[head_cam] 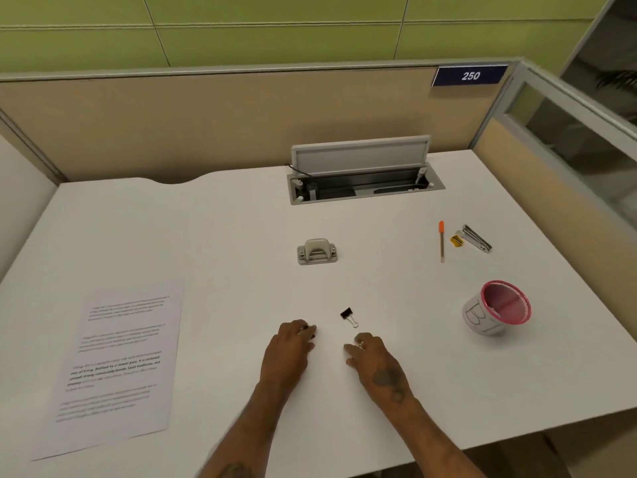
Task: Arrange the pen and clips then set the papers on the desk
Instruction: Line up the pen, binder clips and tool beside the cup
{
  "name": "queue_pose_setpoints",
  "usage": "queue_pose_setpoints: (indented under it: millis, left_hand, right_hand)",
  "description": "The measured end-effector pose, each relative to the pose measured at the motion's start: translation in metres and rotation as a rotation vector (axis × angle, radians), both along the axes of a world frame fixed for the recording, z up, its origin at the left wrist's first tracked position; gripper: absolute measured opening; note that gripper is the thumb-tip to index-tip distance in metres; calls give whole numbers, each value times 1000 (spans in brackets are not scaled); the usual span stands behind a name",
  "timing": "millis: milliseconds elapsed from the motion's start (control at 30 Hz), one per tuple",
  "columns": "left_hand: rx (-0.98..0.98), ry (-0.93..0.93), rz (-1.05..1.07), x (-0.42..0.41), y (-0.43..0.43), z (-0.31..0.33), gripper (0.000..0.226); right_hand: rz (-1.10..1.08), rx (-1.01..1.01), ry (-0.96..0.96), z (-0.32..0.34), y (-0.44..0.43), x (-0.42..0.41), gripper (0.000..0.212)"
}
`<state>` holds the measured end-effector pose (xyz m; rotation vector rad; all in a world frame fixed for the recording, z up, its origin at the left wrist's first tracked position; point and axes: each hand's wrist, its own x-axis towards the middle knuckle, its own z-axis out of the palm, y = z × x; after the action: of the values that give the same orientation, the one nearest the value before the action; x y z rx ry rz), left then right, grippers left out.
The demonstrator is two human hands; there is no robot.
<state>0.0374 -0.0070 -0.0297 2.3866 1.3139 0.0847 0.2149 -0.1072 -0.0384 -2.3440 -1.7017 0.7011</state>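
A black binder clip (348, 315) lies on the white desk (206, 236), just beyond my two hands. My left hand (291, 346) is palm down, and its fingertips pinch a small dark object, apparently a second clip (312, 331), mostly hidden. My right hand (374, 357) hovers palm down just below the loose clip, fingers relaxed, holding nothing. A pen with an orange cap (441, 241) lies at the right. Printed papers (120, 360) lie flat at the desk's left front.
A pink mesh cup (499, 307) lies tipped on its side at the right. A grey hole punch (317, 251) stands mid-desk. A yellow sharpener (456, 240) and a metal stapler (477, 239) lie beside the pen. An open cable hatch (362, 174) sits at the back.
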Motion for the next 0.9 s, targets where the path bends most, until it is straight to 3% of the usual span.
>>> queue_pose_setpoints:
  millis: [133,267,333,467,600,833,900]
  left_hand:
    - [39,-14,42,4,-2,-1,30]
    - [8,-123,111,21,-2,8,37]
    - [-22,-168,126,36,3,13,35]
    - [-82,-201,103,64,13,15,35]
    - [-100,-232,99,84,18,12,33]
    - [-160,-249,97,101,22,-1,19]
    - [-179,-275,128,104,23,-4,12]
  right_hand:
    - [5,68,-16,3,-8,-5,3]
    - [137,82,-163,19,-8,-2,26]
    - [110,66,-83,19,-2,0,12]
    - [308,-28,-76,14,1,12,28]
    - [192,-80,-32,12,1,20,26]
    - [149,166,-278,52,12,52,29]
    - [44,258,-218,71,24,75,25]
